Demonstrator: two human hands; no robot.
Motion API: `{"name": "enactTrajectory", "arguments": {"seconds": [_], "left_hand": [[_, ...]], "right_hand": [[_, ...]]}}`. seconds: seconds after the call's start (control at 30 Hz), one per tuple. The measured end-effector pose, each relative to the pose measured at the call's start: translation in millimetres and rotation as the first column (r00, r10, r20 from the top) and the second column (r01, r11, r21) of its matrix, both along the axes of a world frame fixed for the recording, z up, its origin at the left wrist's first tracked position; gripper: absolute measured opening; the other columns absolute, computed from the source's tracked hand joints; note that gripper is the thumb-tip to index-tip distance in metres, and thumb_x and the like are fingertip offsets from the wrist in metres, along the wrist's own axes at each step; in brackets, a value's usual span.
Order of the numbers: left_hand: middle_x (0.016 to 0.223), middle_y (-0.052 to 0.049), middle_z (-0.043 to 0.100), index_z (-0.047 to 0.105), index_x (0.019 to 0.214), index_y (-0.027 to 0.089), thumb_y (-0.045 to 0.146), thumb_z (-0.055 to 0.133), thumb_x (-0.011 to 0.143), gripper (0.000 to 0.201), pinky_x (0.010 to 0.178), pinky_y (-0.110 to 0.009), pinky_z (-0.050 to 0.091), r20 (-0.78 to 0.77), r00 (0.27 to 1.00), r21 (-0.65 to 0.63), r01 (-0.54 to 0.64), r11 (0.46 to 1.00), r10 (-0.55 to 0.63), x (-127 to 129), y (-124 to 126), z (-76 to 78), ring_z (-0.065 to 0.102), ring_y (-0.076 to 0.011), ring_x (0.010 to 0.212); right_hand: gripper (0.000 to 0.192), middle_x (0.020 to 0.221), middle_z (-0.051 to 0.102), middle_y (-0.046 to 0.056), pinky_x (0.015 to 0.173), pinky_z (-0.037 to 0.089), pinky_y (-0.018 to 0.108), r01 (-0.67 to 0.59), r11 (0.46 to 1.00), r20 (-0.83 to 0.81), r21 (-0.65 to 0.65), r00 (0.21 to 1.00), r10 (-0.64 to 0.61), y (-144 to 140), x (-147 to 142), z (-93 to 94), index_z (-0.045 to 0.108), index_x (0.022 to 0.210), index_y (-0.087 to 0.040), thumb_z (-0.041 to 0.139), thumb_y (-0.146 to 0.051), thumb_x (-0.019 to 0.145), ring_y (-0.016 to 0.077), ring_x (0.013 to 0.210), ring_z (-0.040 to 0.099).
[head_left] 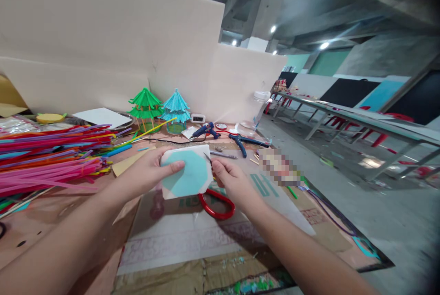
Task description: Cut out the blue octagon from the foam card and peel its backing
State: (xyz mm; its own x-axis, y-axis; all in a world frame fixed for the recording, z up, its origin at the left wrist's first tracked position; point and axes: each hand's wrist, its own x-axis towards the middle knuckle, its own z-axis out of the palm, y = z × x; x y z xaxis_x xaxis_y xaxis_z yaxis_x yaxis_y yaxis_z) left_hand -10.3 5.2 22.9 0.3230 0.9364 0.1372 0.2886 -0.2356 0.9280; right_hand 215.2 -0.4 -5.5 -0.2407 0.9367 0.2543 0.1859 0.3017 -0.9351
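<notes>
Step in hand: we judge we are cutting the white card (pixel 187 172), trimming it along the edge of the teal eight-sided patch on its face.
Left hand (pixel 151 171): we grip the card from its left side, thumb pressed on the teal patch, fingers curled behind it.
Right hand (pixel 228 179): we have it closed through the red handles of the scissors (pixel 216 203), whose tips show at the card's upper right corner.
Where the card is: held up off the cardboard sheet (pixel 192 235) that covers the table, between our two hands.
Next move calls for: a steady card and the blades kept just outside the teal edge; we would likely turn the card to bring up the next side.
Around us: straws (pixel 48 157) piled at left, a green paper pagoda (pixel 146 104) and a blue one (pixel 176 107) behind, a glue gun (pixel 205 130) near them.
</notes>
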Motion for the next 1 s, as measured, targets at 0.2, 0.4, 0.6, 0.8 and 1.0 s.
{"name": "enactTrajectory", "arguments": {"seconds": [0.2, 0.4, 0.6, 0.8, 1.0], "left_hand": [[0.086, -0.005, 0.073, 0.068, 0.101, 0.016, 0.051, 0.074, 0.071, 0.046, 0.059, -0.026, 0.052, 0.140, 0.990, -0.108, -0.018, 0.994, 0.034, 5.3, -0.8, -4.3, 0.065, -0.0204, 0.070], [0.092, -0.008, 0.073, 0.066, 0.103, 0.015, 0.050, 0.076, 0.070, 0.049, 0.064, -0.029, 0.054, 0.237, 0.969, -0.169, -0.036, 0.985, 0.076, 3.1, 3.7, -8.6, 0.067, -0.0214, 0.074], [0.093, -0.008, 0.072, 0.067, 0.102, 0.014, 0.052, 0.074, 0.071, 0.049, 0.065, -0.029, 0.054, 0.140, 0.989, -0.093, -0.024, 0.995, 0.037, -0.5, 7.4, -11.5, 0.066, -0.0225, 0.076], [0.099, -0.009, 0.071, 0.061, 0.122, 0.015, 0.049, 0.070, 0.076, 0.057, 0.065, -0.030, 0.054, 0.004, 1.000, -0.041, 0.020, 0.999, -0.020, 2.1, 3.4, -16.8, 0.066, -0.0245, 0.081], [0.099, -0.009, 0.071, 0.059, 0.125, 0.015, 0.049, 0.069, 0.076, 0.061, 0.067, -0.031, 0.054, 0.018, 1.000, -0.044, -0.018, 0.999, 0.019, 4.4, 1.9, -19.4, 0.067, -0.0255, 0.082]], "right_hand": [[0.047, 0.057, 0.035, -0.005, 0.047, 0.023, 0.024, 0.035, 0.997, -0.074, -0.075, 0.996, -0.041, 1.1, -2.3, -3.7, 0.051, 0.069, -0.019, 0.051, -0.064, 0.084, 0.0099, 0.053, 0.029], [0.049, 0.058, 0.033, -0.006, 0.046, 0.020, 0.023, -0.045, 0.992, -0.110, -0.120, 0.993, 0.032, 3.8, -2.0, -4.7, 0.055, 0.074, -0.018, 0.053, -0.067, 0.081, 0.0086, 0.051, 0.027], [0.048, 0.059, 0.036, -0.006, 0.048, 0.024, 0.023, -0.063, 0.991, -0.114, -0.122, 0.992, 0.049, 3.4, -2.2, -4.0, 0.053, 0.073, -0.019, 0.054, -0.066, 0.082, 0.0092, 0.052, 0.030], [0.047, 0.066, 0.051, -0.002, 0.057, 0.041, 0.025, -0.041, 0.989, -0.140, -0.146, 0.990, 0.020, 2.2, -5.6, -10.1, 0.061, 0.086, -0.020, 0.056, -0.066, 0.080, 0.0135, 0.062, 0.047], [0.049, 0.077, 0.059, 0.001, 0.065, 0.048, 0.029, 0.005, 0.990, -0.109, -0.139, 0.994, -0.021, 4.3, -5.5, -11.6, 0.063, 0.091, -0.019, 0.057, -0.066, 0.079, 0.0166, 0.071, 0.055]]}}
